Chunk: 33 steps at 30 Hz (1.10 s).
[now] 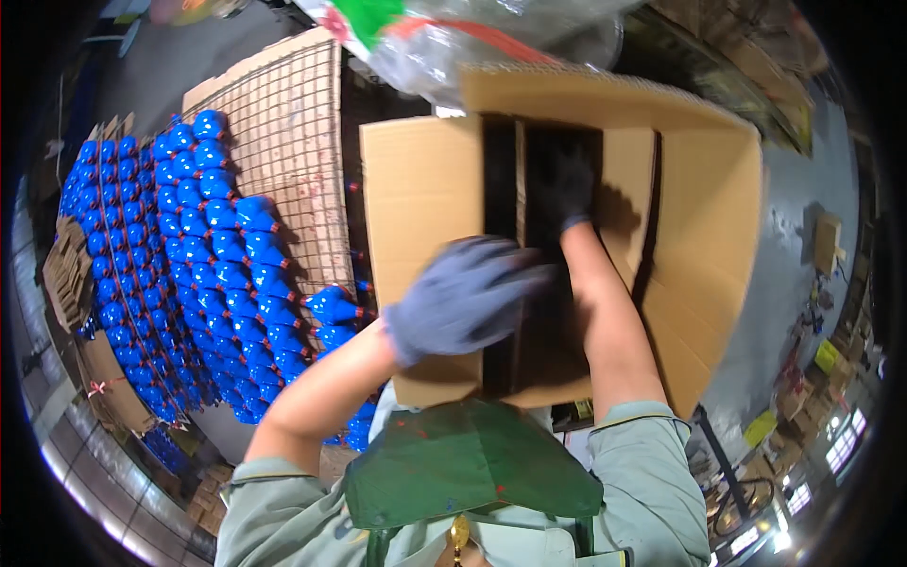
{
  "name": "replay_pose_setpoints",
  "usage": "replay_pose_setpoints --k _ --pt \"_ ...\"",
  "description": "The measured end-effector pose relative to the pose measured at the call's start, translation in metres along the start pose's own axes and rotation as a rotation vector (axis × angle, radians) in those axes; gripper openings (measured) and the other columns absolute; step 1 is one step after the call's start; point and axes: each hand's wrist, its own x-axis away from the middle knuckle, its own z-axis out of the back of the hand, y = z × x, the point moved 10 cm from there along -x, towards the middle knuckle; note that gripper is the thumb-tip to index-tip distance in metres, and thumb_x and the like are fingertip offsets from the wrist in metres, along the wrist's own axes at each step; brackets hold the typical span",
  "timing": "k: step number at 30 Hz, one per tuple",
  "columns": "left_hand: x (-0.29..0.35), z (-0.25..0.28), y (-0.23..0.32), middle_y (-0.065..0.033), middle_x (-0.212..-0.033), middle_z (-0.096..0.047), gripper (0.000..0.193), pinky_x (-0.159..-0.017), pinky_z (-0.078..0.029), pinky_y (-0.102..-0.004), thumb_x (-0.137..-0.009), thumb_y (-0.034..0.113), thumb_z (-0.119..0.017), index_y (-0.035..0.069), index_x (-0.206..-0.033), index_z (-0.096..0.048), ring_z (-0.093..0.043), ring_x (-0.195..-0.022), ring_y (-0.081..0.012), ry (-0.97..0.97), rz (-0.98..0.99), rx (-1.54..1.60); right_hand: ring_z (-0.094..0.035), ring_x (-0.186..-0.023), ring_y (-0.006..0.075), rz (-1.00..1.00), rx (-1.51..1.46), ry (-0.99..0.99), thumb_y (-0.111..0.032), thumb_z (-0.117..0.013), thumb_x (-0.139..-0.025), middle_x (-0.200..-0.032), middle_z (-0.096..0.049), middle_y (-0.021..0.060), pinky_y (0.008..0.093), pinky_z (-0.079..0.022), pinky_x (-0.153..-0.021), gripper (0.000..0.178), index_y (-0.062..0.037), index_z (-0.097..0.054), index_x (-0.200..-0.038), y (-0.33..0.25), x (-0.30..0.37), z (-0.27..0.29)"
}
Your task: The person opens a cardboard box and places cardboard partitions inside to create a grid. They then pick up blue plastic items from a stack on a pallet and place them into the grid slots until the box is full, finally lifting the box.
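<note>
Head view: rectangular cardboard box (704, 246)

baubles (215, 182) lie on a wire rack (293, 151), left of the box (709, 255).

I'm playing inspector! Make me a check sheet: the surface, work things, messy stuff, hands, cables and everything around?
Surface: wire grid at left, with rows of glossy blue pieces; what's under the box is hidden.
Job's things: open cardboard box.
Clutter: crumpled clear plastic beyond the box.
Hands: both gloved; left hand over the box's left side, blurred; right hand inside, in shadow; grips unclear.
Cables: none certain; lower right is too unclear.
Surroundings: grey floor, bright windows at right.
</note>
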Motion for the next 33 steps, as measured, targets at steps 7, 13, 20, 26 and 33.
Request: replay_pose_setpoints --k 7,13,20,26,33 --pt "0.362 0.148 -0.299 -0.0294 -0.143 -0.044 0.073 -0.111 -0.037 -0.0490 -0.087 0.040 -0.072 0.012 -0.148 -0.043 -0.044 -0.131 -0.0477 0.482 1.207 -0.811 -0.057 -0.112 0.0456 -0.117 0.193 -0.223 -0.016 -0.065 -0.077 -0.142 -0.045 0.0295 0.0499 -0.053 -0.088 0.067 -0.0058 -0.050 -0.141 0.043 -0.009 -0.087" --pt "0.432 0.153 -0.419 -0.0317 -0.144 -0.040 0.094 -0.104 -0.041 -0.0575 -0.072 0.055 -0.078 0.028 -0.151 -0.035 -0.044 -0.128 -0.0526 0.133 1.772 -0.766 -0.058 -0.113 0.0387 -0.077 0.125 -0.143 -0.012 -0.060 -0.086 -0.135 -0.052 0.0237 0.0456 -0.050 -0.094 0.053 -0.0047 -0.053 -0.138 0.043 -0.014 -0.080" --pt "0.309 0.113 -0.310 -0.0160 -0.119 -0.065 0.051 -0.091 -0.058 -0.0461 -0.088 0.033 -0.068 0.005 -0.128 -0.055 -0.065 -0.108 -0.0329 0.880 1.187 1.474 -0.059 -0.113 0.0257 -0.270 -0.533 0.163 -0.002 -0.054 -0.092 -0.124 -0.064 0.0127 0.0383 -0.045 -0.103 0.040 -0.0022 -0.058 -0.132 0.036 -0.019 0.035" --pt "0.105 0.126 -0.088 -0.0188 -0.125 -0.063 0.076 -0.105 -0.047 -0.0431 -0.087 0.041 -0.068 -0.002 -0.144 -0.043 -0.063 -0.115 -0.0299 0.635 0.746 0.809 -0.060 -0.116 0.0210 -0.181 -1.664 -0.016 -0.033 -0.069 -0.092 -0.127 -0.063 0.0090 0.0342 -0.046 -0.100 0.065 -0.0045 -0.045 -0.145 -0.157 0.058 0.238" --pt "-0.134 -0.060 0.037 -0.0173 -0.116 -0.064 0.035 -0.105 -0.042 -0.0442 -0.084 0.019 -0.066 0.007 -0.117 -0.063 -0.057 -0.111 -0.0412 -0.162 -0.228 -0.026 -0.060 -0.112 0.0402 -0.301 -2.740 -0.086 -0.060 -0.068 -0.083 -0.129 -0.059 0.0232 0.0505 -0.051 -0.097 0.095 -0.0038 -0.034 -0.152 -0.060 0.120 0.303"
